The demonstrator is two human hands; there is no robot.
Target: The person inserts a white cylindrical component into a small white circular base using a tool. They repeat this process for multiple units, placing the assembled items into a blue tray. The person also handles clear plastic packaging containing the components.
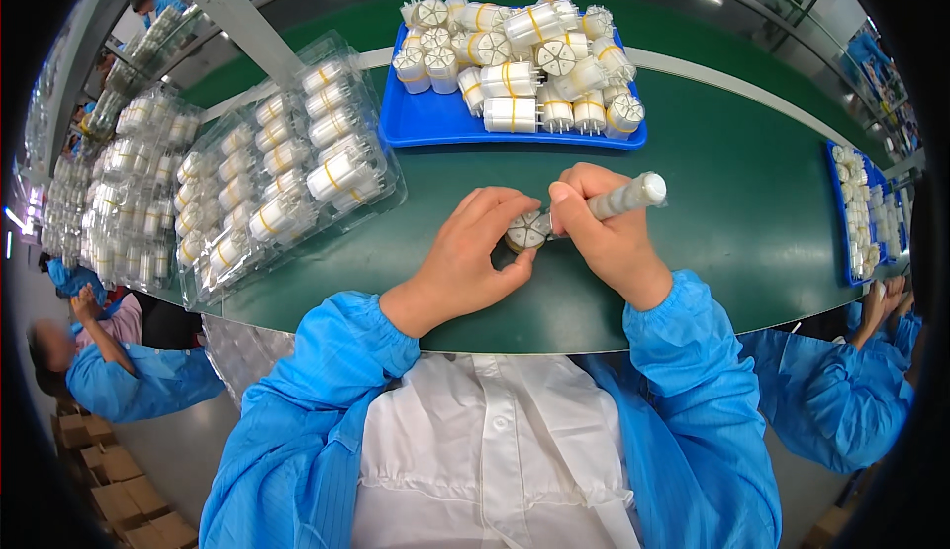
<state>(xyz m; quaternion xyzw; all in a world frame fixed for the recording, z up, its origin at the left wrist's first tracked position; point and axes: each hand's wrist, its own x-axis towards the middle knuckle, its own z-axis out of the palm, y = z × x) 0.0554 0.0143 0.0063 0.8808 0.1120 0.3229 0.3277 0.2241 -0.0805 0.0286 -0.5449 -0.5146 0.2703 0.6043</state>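
My left hand [460, 262] is closed around a short white cylindrical part [525, 232], standing on the green table. Its round top is pale grey and divided into wedges. My right hand [616, 247] grips a hand tool [630, 196] with a thick, whitish handle that looks wrapped in clear film. The tool's thin metal end reaches the right edge of the part's top; its exact tip is hard to make out. Just beyond my hands, a blue tray [426, 133] holds a heap of similar white cylinders [510, 79], many with yellow bands and some with pins.
To the left lie clear plastic blister trays [391, 188] filled with banded white cylinders, with more stacked behind. Another blue tray [849, 262] of parts stands at the far right. A metal post [233, 19] rises at the back left. Co-workers in blue sit on both sides.
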